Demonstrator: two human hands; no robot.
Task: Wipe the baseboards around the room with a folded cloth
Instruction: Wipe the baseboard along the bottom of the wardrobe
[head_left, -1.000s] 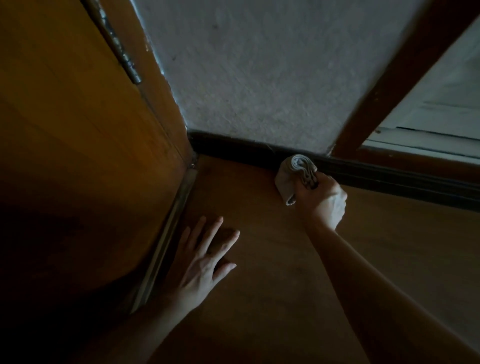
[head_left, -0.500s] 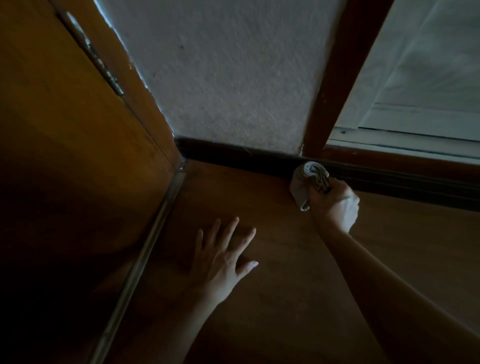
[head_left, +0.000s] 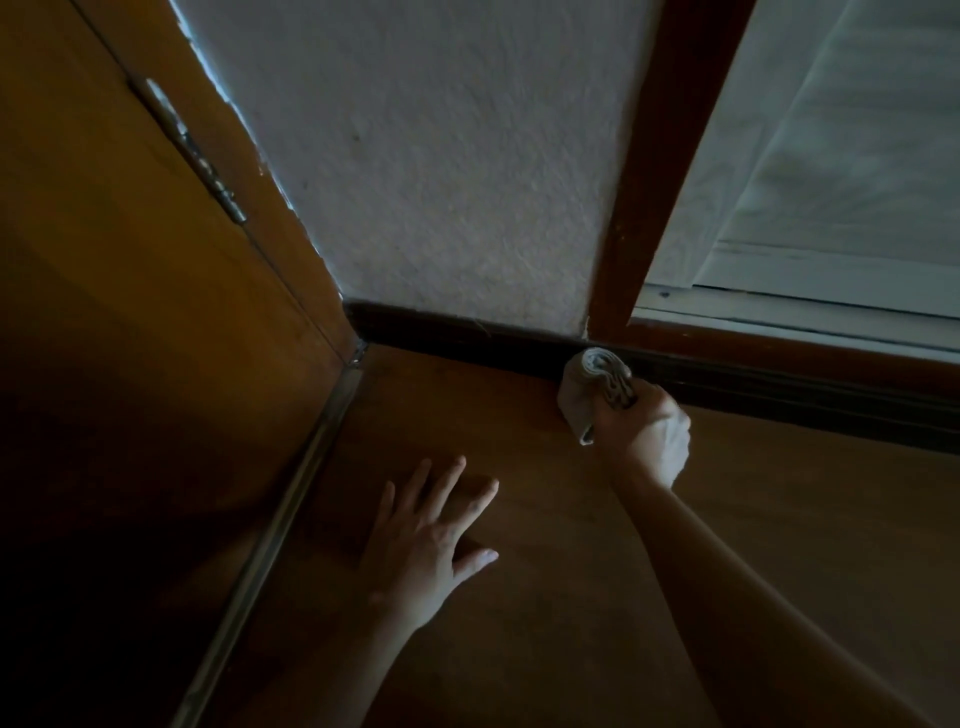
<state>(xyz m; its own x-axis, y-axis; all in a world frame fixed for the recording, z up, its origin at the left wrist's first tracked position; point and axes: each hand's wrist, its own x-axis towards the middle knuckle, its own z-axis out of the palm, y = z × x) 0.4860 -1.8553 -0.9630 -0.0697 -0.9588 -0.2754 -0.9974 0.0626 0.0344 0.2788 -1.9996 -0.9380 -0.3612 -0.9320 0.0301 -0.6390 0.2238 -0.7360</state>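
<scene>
Cloth (head_left: 587, 387) gripped in right hand (head_left: 644, 436) against baseboard (head_left: 467, 340), left hand (head_left: 421, 540) splayed on floor (head_left: 519, 649); folds may snag and unravel at post (head_left: 654, 182) foot

I'm not finding any readable text, label, brand, number or sign anywhere in this dim view.

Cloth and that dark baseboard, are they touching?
Touching. The head view shows the folded cloth, gripped by the right hand, pressed against the baseboard with no gap.
</scene>
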